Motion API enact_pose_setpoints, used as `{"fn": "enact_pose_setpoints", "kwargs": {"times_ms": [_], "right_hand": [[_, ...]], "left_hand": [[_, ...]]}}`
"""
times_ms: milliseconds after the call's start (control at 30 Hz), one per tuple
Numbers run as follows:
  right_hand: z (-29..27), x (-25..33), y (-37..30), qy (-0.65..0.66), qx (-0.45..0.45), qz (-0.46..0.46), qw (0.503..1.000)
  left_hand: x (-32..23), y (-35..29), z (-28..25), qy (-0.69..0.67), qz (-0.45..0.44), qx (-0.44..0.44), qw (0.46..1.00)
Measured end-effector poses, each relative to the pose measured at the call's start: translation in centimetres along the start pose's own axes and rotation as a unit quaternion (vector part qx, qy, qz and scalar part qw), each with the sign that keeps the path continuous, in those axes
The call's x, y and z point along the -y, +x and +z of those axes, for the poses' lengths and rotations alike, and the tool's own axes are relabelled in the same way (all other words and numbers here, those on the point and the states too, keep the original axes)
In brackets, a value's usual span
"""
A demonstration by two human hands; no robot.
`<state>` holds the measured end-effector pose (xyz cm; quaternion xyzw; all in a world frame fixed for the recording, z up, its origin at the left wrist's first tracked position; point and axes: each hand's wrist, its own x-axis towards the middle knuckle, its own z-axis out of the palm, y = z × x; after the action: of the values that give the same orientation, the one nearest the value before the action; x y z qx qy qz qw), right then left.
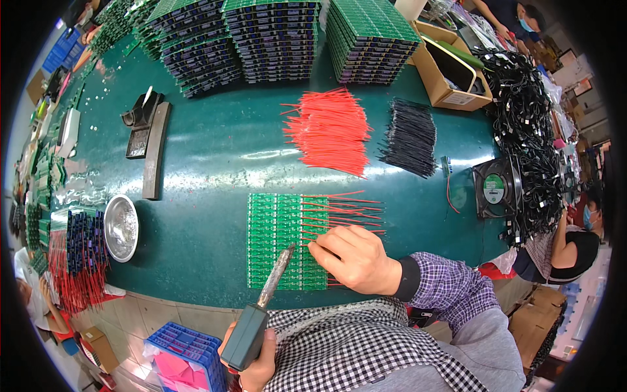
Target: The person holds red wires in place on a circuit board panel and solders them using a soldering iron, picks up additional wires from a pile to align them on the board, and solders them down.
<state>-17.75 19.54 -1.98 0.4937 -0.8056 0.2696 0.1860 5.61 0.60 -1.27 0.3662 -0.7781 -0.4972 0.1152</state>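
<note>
A green circuit board panel (pixel 261 222) lies flat before me, divided into many small boards. Red wires (pixel 356 209) stick out to the right from its right-hand columns. My left hand (pixel 264 362) is wrapped round the grey handle of a soldering iron (pixel 247 338); its tip rests at the panel, close to my right fingertips. Over the panel's right edge, my right hand (pixel 356 258) is closed in a pinch on a red wire, mostly hidden by the fingers. Beyond them lie a pile of red wires (pixel 333 130) and a bundle of black wires (pixel 410 137).
Tall stacks of circuit panels (pixel 271 39) line the far side. A metal bowl (pixel 121 228) and a metal bar (pixel 155 150) are at left. On the right are a fan (pixel 494 187), black cables (pixel 526 117) and a cardboard box (pixel 450 72). Other people sit nearby.
</note>
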Motion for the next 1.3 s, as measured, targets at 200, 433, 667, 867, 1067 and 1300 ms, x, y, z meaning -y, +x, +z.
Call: {"fn": "enact_pose_setpoints", "kwargs": {"times_ms": [200, 433, 667, 867, 1067, 1300], "right_hand": [[-0.1, 0.2, 0.0, -0.005, 0.016, 0.002, 1.0], [-2.9, -2.9, 2.6, 0.036, -0.017, 0.055, 0.998], [-0.4, -10.5, 5.1, -0.061, -0.038, 0.078, 0.994], [1.4, -11.4, 5.0, -0.075, -0.013, 0.093, 0.993], [2.0, -11.6, 4.8, -0.075, -0.005, 0.109, 0.991], [1.6, -11.6, 5.2, -0.107, 0.026, 0.103, 0.989]], "left_hand": [[-0.1, 0.4, 0.6, -0.008, 0.026, -0.025, 0.999], [-5.4, 2.4, -0.8, 0.145, -0.047, 0.119, 0.981], [-6.4, 2.2, -0.2, 0.11, -0.043, 0.078, 0.99], [-5.0, 2.4, -0.6, 0.148, 0.02, 0.088, 0.985], [-2.5, 2.4, -0.6, 0.334, 0.244, 0.054, 0.909], [0.3, 2.0, 2.1, -0.126, 0.027, -0.04, 0.991]]}}
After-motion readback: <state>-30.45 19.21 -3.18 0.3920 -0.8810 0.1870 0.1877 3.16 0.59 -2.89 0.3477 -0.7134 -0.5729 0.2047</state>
